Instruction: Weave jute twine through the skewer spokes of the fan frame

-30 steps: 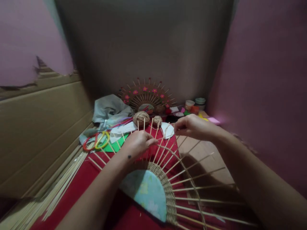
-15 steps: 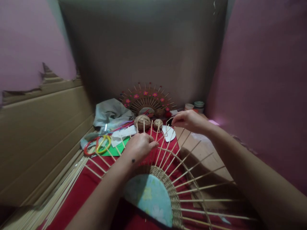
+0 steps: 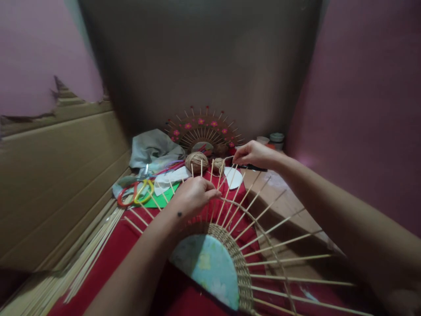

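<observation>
The fan-shaped frame (image 3: 230, 241) lay at the lower centre of the frame, its pale sticks (image 3: 296, 281) spreading from a woven band (image 3: 242, 270) around a blue half-disc (image 3: 210, 270). It looked light overall; the sticks seemed stiff but thin, likely to snap or splay if bent sideways, so the tight band would probably make the safest hold. The cord (image 3: 271, 246), arcing across the sticks well outside the band, appeared soft, pliant and rough enough not to slip, best pinched close to a stick to keep its tension. The left hand (image 3: 199, 193), near the centre, pinched the cord against the sticks between thumb and finger, while the right hand (image 3: 251, 153), higher and further right, had its fingertips gathered on a thin length of it. Beyond them sat a large twine ball (image 3: 196, 162) and a smaller twine ball (image 3: 219, 165), with scissors (image 3: 143, 192) left of centre, all about a red cloth (image 3: 105, 254); farther back, at upper centre, stood a flowered fan (image 3: 207, 125) before the dark wall (image 3: 210, 57)
</observation>
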Available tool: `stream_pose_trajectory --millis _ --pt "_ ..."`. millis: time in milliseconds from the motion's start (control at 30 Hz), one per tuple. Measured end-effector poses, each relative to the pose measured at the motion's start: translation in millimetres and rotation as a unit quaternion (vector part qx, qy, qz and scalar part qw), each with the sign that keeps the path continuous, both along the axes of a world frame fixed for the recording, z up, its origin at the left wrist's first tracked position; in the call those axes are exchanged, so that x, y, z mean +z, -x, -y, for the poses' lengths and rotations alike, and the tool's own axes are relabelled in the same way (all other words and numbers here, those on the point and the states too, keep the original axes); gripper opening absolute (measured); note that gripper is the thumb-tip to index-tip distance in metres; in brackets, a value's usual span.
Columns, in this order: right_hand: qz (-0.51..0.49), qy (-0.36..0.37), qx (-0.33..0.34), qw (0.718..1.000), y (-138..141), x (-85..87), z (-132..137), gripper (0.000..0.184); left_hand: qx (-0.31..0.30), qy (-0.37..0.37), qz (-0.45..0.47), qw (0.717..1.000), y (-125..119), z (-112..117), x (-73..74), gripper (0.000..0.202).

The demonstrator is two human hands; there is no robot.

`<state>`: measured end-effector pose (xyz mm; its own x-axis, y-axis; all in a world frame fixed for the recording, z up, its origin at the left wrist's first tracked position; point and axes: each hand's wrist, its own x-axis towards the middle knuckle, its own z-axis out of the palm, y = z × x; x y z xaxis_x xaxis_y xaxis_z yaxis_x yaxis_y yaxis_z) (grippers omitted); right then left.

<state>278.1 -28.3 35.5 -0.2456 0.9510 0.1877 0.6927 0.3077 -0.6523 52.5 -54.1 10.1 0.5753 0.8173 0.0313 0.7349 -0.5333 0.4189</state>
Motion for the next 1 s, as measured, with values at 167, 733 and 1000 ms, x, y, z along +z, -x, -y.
stream_pose_trajectory --millis 167,733,1000 --pt "-0.007 0.097 -0.016 0.995 0.8 -0.8 -6.8 0.009 0.014 -0.026 0.009 1.000 -0.4 2.5 1.3 0.047" --pt "-0.102 0.116 0.017 0.988 -17.4 -14.9 28.8 0.004 0.031 -0.082 -0.066 0.994 -2.4 1.6 -4.4 0.038" --pt "-0.128 0.089 -0.010 0.988 -13.2 -11.9 16.4 0.004 0.030 -0.081 -0.068 0.994 -2.9 0.9 -5.2 0.037"
